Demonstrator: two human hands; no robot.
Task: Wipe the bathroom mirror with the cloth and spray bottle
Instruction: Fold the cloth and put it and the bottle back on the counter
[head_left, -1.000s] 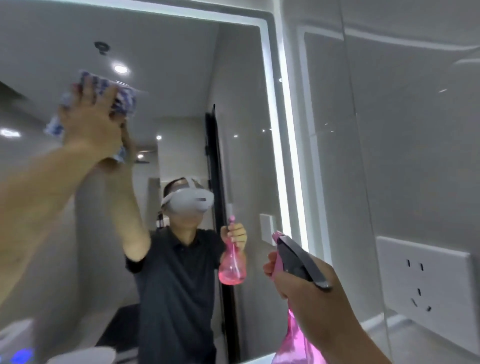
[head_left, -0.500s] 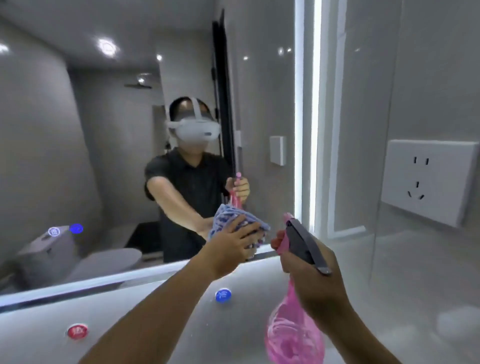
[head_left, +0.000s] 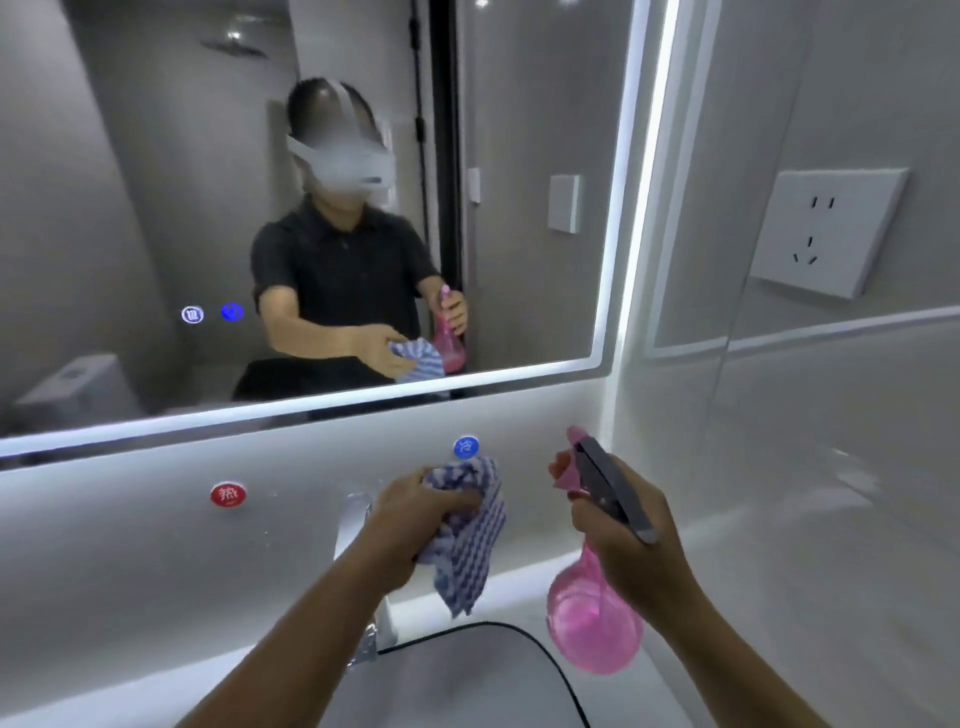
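Basin rim (head_left: 550, 660), dark-edged, lies nearest, at the bottom of the head view. Above it, the left hand (head_left: 410, 512) has its fingers (head_left: 457, 500) clenched around the blue-and-white cloth (head_left: 475, 540), which hangs bunched below the fist, clear of the glass. Just beside it, the right hand (head_left: 631, 535) grips the neck of the pink spray bottle (head_left: 592, 629), whose dark trigger head (head_left: 610, 486) is tilted toward the wall. Behind the left wrist stands a chrome faucet (head_left: 350, 525). Farther back, a red button (head_left: 228, 494) and a blue button (head_left: 466, 447) sit on the white wall panel. Farthest, the lit-edged mirror (head_left: 545, 291) reflects the person. A wall socket (head_left: 826, 231) is mounted to its right.
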